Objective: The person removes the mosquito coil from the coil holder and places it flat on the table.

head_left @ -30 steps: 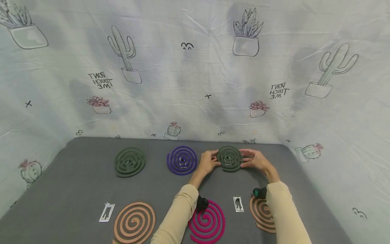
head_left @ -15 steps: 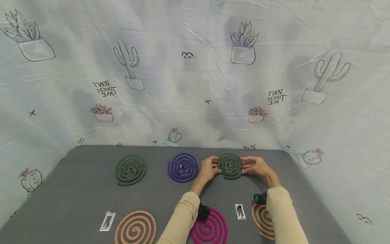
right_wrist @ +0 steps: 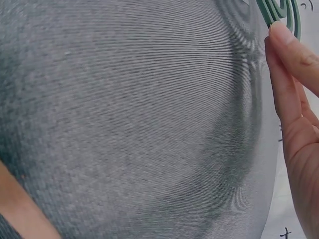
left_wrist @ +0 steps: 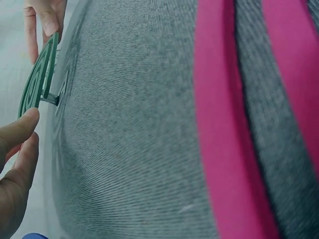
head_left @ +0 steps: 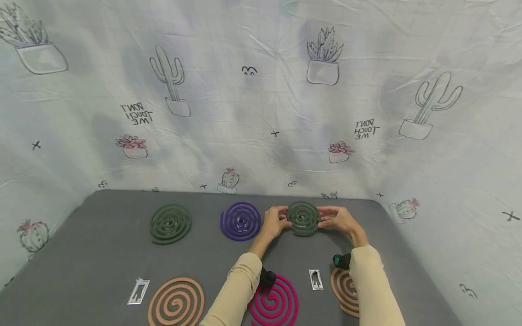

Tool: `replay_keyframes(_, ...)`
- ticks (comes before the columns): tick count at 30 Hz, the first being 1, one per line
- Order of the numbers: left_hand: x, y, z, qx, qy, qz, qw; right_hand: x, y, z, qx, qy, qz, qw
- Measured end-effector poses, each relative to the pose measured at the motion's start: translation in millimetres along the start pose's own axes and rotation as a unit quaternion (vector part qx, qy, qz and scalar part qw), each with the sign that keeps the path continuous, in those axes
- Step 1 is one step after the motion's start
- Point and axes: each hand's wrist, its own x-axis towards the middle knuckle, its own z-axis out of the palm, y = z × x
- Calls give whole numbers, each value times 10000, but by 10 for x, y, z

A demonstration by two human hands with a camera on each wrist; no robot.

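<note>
Both hands pinch a dark green mosquito coil [head_left: 302, 219] by opposite edges near the back of the table. My left hand [head_left: 275, 221] has it on the left, thumb toward the front; my right hand [head_left: 338, 220] has it on the right. In the left wrist view, the coil [left_wrist: 37, 82] is raised over the cloth on a small metal stand [left_wrist: 50, 99]. The right wrist view shows thumb and fingers at the edge of the coil [right_wrist: 283, 12]. Just left of my left hand, a purple coil [head_left: 226, 222] sits over its own metal stand.
Another green coil [head_left: 156, 224] is at the back left. An orange coil [head_left: 176, 279], a magenta coil [head_left: 294, 299] and a second orange coil [head_left: 335, 290] lie nearer, the latter two under the forearms. Flat metal stands [head_left: 138, 292] [head_left: 316, 280] lie between them. A printed curtain [head_left: 261, 104] hangs behind.
The head view shifts slightly. Both hands keep their hold on the green coil, which stays in about the same place on the table.
</note>
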Motion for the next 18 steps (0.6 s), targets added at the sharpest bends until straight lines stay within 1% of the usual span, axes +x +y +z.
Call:
replay_keyframes(5,22,22,-1,83,-9,-17,10000,10,20,-35,-55,29,-8,10000)
replay_keyframes(9,18,52,0,5,-4,-41,10000,18,47,-71,-54,-6,25,10000)
replay_keyframes(13,16,112,-6,-98,-20,-26,9999,21,-11,-125,-95,-74,88,9999)
replay_keyframes(18,53,170,-27,-106,8,57,9999,50,-93,-208,72,-271,159,9995)
